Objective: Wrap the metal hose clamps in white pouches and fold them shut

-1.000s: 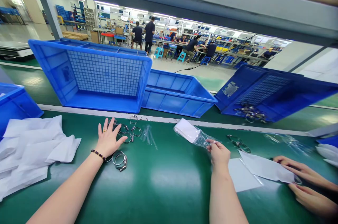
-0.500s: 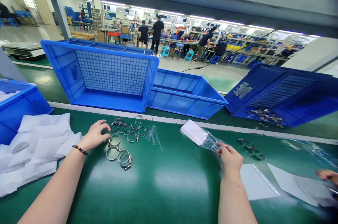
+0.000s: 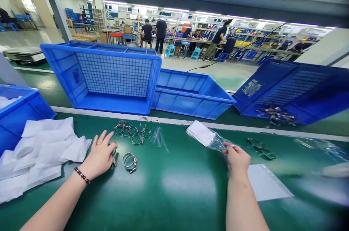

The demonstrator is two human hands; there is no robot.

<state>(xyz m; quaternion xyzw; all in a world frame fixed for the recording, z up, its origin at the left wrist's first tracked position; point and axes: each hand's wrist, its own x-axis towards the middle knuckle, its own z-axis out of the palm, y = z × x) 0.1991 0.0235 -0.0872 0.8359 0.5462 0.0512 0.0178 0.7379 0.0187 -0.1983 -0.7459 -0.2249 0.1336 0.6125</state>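
My left hand (image 3: 101,154) is on the green table with its fingers spread. It partly covers a hose clamp or two (image 3: 113,163), and I cannot make out how firmly it touches them. Just right of it lies a pair of overlapping metal hose clamps (image 3: 129,161); several more hose clamps (image 3: 132,130) sit behind. My right hand (image 3: 237,157) pinches the near end of a clear plastic bag (image 3: 217,142). White folded material (image 3: 200,133) shows at the bag's far end, resting on the table.
White pouches (image 3: 43,147) are piled at left beside a blue bin (image 3: 24,109). More blue crates (image 3: 114,105) stand behind; the right one (image 3: 302,89) holds clamps. Clear strips (image 3: 159,138), dark-looking clamps (image 3: 261,149) and a white sheet (image 3: 268,183) lie on the table.
My left hand has moved right and toward me, over the near clamps, its fingers spreading. My right hand keeps the bag in place. The neighbour's hand and sheets at far right are now blurred.
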